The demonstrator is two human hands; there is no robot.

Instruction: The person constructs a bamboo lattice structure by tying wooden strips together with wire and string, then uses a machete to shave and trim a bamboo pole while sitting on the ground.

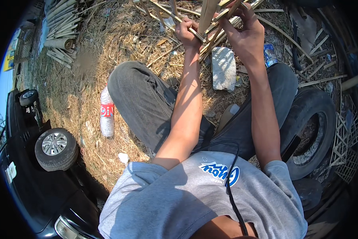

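At the top of the head view my left hand (188,34) grips a thin bamboo strip (169,15) that slants up and to the left. My right hand (246,36) is closed, thumb and fingers bent, on other bamboo strips beside it. The strips cross one another, and a wider flat slat (207,16) stands up between my hands. Their upper ends run out of the picture, so the whole piece is partly hidden. Just below my hands a pale rectangular block (223,69) lies on the ground between my knees.
A clear plastic bottle with a red label (107,113) lies by my left knee. Beside my right leg is a worn tire (308,133), with bamboo lattice (346,139) past it. Bamboo bundles (63,30) lie far left; a black vehicle (31,175) stands nearer.
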